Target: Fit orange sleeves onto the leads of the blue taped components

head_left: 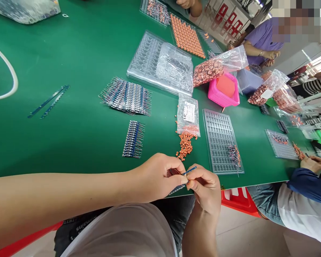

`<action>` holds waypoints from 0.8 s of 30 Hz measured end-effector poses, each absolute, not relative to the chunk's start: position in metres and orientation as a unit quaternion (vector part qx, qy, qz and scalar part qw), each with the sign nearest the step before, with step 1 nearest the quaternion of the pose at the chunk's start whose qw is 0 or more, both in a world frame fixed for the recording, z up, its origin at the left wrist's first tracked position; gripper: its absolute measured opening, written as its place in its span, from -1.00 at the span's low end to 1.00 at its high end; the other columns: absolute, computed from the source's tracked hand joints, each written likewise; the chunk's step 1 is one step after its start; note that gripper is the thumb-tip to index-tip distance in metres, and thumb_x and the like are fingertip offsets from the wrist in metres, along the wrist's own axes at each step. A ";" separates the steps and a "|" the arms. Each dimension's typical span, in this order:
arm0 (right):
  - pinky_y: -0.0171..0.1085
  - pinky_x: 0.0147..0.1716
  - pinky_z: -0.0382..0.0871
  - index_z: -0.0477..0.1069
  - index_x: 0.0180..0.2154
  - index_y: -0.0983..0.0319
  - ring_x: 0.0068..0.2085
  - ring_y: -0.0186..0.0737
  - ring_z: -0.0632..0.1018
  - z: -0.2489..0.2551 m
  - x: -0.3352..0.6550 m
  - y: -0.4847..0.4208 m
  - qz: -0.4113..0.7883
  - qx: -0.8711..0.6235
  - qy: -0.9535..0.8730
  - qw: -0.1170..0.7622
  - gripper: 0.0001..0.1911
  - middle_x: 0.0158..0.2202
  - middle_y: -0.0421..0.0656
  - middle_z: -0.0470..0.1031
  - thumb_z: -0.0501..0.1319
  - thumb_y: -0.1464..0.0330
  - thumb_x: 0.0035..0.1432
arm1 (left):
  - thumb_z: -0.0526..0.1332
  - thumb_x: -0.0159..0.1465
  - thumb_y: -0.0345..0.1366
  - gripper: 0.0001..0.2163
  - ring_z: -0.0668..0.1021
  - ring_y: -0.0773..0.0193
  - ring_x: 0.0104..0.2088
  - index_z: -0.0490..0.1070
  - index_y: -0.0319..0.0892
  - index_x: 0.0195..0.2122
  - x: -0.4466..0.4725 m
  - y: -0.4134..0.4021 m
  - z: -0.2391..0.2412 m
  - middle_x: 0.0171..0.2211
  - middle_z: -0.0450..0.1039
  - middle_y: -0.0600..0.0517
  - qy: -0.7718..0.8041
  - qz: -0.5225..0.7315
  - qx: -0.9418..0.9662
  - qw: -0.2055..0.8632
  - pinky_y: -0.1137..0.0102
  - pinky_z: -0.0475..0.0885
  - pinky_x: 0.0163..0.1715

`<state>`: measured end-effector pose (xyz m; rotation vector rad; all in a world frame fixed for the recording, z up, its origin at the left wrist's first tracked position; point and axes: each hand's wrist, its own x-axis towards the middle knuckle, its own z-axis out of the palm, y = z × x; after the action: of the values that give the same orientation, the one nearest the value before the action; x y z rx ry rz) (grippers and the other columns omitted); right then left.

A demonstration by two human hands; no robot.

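Note:
Close to the table's front edge, my left hand (160, 176) is closed around a blue strip of small circuit boards (178, 188) with thin wires, partly hidden by the fingers. Touching its fingertips, my right hand (207, 185) is pinched at the strip's end, where a bit of orange shows; exactly what lies in that pinch is hidden. Just beyond the hands, small orange round parts (186, 144) spill from a labelled clear bag (188, 114). One more wired board strip (133, 139) lies left of them, with a stack of such strips (127, 96) behind it.
A clear compartment tray (219, 139) holding several wired orange parts sits at right. Farther back are stacked clear trays (147, 59), a tray of orange parts (187, 35), a pink basket (224, 92) and a bag of reddish parts (208, 71). Blue scrap strips (49, 101) lie left. Co-workers sit nearby.

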<state>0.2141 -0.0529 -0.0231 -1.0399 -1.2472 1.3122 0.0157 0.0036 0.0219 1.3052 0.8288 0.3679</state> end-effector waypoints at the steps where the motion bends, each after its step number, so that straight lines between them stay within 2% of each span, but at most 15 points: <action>1: -0.34 -0.47 0.31 0.63 -0.29 0.11 -0.44 -0.33 0.44 -0.024 0.214 -0.053 0.542 -0.429 -0.515 0.507 -0.94 -0.45 -0.23 0.47 0.43 0.37 0.13 | 0.21 0.24 -0.25 -0.83 0.25 0.38 -0.52 0.45 -0.21 -0.43 0.016 0.004 0.022 -0.58 0.25 0.19 0.374 0.172 0.582 0.701 0.46 0.13 -0.53; 5: -0.35 -0.51 0.28 0.63 -0.27 0.11 -0.46 -0.35 0.41 -0.027 0.214 -0.050 0.536 -0.423 -0.508 0.526 -0.94 -0.46 -0.23 0.44 0.41 0.34 0.17 | 0.24 0.20 -0.25 -0.85 0.27 0.39 -0.51 0.43 -0.20 -0.45 0.020 0.005 0.022 -0.57 0.25 0.20 0.389 0.197 0.551 0.711 0.46 0.16 -0.50; 12: -0.34 -0.55 0.26 0.64 -0.20 0.11 -0.48 -0.34 0.40 -0.028 0.217 -0.050 0.537 -0.407 -0.521 0.524 -0.89 -0.45 -0.20 0.42 0.33 0.30 0.25 | 0.30 0.17 -0.17 -0.81 0.36 0.36 -0.48 0.45 -0.20 -0.41 0.019 0.004 0.019 -0.52 0.38 0.16 0.401 0.214 0.495 0.741 0.45 0.24 -0.47; 18: -0.33 -0.50 0.28 0.62 -0.18 0.10 -0.43 -0.32 0.41 -0.029 0.215 -0.053 0.519 -0.426 -0.521 0.527 -0.87 -0.42 -0.20 0.44 0.36 0.28 0.22 | 0.30 0.18 -0.18 -0.83 0.41 0.34 -0.47 0.47 -0.18 -0.40 0.017 0.001 0.018 -0.51 0.43 0.14 0.416 0.231 0.520 0.709 0.44 0.29 -0.45; 24: -0.32 -0.47 0.27 0.60 -0.24 0.12 -0.42 -0.31 0.40 -0.030 0.212 -0.057 0.471 -0.469 -0.520 0.536 -0.94 -0.43 -0.21 0.41 0.36 0.33 0.20 | 0.27 0.21 -0.23 -0.87 0.48 0.31 -0.46 0.52 -0.15 -0.38 0.018 0.000 0.019 -0.48 0.51 0.12 0.418 0.217 0.573 0.670 0.44 0.32 -0.44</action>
<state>0.2116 -0.0570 -0.0299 -1.1161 -1.2391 1.1211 0.0176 -0.0002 0.0191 1.2915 0.9425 0.4899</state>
